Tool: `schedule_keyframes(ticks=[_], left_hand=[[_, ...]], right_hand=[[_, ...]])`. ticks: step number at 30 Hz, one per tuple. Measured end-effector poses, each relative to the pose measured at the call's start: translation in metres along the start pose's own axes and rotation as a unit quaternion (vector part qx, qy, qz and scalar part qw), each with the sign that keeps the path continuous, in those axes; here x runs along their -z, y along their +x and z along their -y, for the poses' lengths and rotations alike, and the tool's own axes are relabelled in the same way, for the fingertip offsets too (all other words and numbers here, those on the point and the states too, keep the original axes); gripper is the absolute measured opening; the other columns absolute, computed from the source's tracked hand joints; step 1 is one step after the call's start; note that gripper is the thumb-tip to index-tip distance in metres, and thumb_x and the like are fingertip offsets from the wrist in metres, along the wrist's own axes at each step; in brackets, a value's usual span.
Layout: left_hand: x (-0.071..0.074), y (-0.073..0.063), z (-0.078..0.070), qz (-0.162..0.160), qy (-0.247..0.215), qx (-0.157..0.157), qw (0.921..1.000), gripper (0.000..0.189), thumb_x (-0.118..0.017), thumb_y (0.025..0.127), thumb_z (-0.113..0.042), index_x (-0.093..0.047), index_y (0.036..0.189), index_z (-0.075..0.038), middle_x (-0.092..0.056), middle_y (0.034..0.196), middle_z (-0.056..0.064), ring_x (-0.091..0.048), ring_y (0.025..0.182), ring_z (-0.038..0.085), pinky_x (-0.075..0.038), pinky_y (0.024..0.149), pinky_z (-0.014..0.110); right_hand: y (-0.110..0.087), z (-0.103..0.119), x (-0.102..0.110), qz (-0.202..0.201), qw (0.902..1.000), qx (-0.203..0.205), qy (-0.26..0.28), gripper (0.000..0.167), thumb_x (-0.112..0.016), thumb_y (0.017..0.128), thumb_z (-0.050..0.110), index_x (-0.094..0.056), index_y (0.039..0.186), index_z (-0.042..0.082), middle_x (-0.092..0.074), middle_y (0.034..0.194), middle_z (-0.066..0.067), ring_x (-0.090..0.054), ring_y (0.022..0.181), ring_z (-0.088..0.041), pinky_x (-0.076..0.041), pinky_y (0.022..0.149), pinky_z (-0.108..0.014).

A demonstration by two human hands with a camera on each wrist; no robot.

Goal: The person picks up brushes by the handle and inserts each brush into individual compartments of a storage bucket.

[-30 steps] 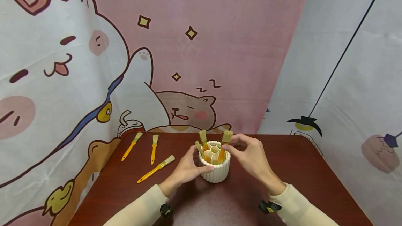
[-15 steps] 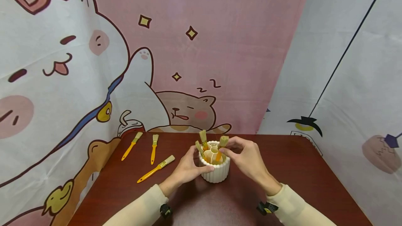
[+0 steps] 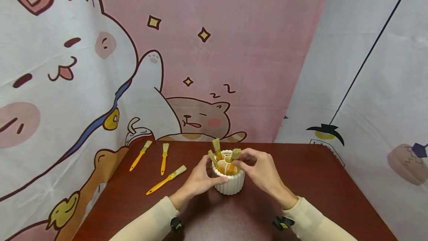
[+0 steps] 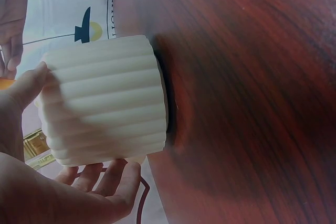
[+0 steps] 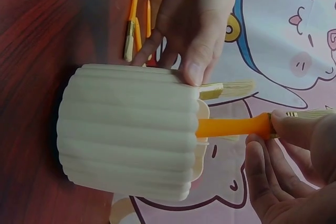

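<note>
Pinching an orange-handled, pale-bristled brush (image 5: pixel 233 127) in the right hand (image 3: pixel 262 170), partway into the round, ribbed cream holder (image 3: pixel 230 186); curling the left hand (image 3: pixel 200 180) round it. Apparently done with two matching brushes (image 3: pixel 216 145) inside; yet to place three loose brushes (image 3: pixel 166 180) at left.

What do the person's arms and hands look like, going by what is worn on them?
The left sleeve and right sleeve are long, plain and cream. A small black device sits at the left cuff; a black device with a yellow patch at the right. The left hand and right hand wear no gloves.
</note>
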State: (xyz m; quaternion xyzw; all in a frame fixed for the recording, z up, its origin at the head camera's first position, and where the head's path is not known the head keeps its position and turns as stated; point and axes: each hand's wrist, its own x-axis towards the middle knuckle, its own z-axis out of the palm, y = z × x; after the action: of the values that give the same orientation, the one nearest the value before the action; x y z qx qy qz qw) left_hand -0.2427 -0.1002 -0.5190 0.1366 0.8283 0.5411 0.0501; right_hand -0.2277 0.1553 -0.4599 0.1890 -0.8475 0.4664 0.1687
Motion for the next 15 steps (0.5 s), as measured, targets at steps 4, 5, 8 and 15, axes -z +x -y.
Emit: schedule_keyframes(ticks=[4,5,8,15], left_hand=[[0.0002,-0.0001,-0.0005,0.000,0.004,0.002,1.0000,0.097,-0.102,0.093,-0.039,-0.047,0.167,-0.009,-0.065,0.163,0.017,-0.071,0.145,0.039,-0.059,0.122,0.063],[0.0002,-0.0001,-0.0005,0.000,0.005,0.003,1.0000,0.097,-0.101,0.093,-0.040,-0.047,0.167,-0.009,-0.065,0.163,0.018,-0.071,0.145,0.039,-0.059,0.122,0.063],[0.0005,-0.0003,-0.0008,0.001,0.003,0.004,1.0000,0.097,-0.101,0.094,-0.040,-0.046,0.168,-0.009,-0.065,0.163,0.018,-0.071,0.144,0.039,-0.060,0.121,0.064],[0.0001,-0.0003,-0.0013,0.002,0.002,0.005,1.0000,0.098,-0.101,0.093,-0.040,-0.046,0.168,-0.009,-0.065,0.163,0.018,-0.071,0.144,0.040,-0.059,0.121,0.065]], right_hand=[[-0.0010,-0.0017,-0.0013,0.006,1.0000,-0.005,-0.004,0.014,-0.098,0.097,0.019,-0.086,0.104,0.022,-0.088,0.098,0.007,-0.081,0.084,-0.007,-0.064,0.077,-0.025],[-0.0011,-0.0023,-0.0017,0.007,0.9999,-0.007,-0.006,0.014,-0.098,0.097,0.019,-0.086,0.103,0.022,-0.088,0.098,0.007,-0.081,0.084,-0.007,-0.064,0.077,-0.025],[-0.0017,-0.0034,-0.0031,0.012,0.9998,-0.011,-0.010,0.014,-0.098,0.097,0.018,-0.086,0.103,0.022,-0.088,0.098,0.007,-0.081,0.085,-0.006,-0.064,0.077,-0.024],[-0.0039,-0.0078,-0.0068,0.021,0.9996,-0.013,-0.011,0.018,-0.097,0.096,0.012,-0.087,0.107,0.022,-0.089,0.100,0.007,-0.083,0.088,-0.006,-0.066,0.079,-0.023]])
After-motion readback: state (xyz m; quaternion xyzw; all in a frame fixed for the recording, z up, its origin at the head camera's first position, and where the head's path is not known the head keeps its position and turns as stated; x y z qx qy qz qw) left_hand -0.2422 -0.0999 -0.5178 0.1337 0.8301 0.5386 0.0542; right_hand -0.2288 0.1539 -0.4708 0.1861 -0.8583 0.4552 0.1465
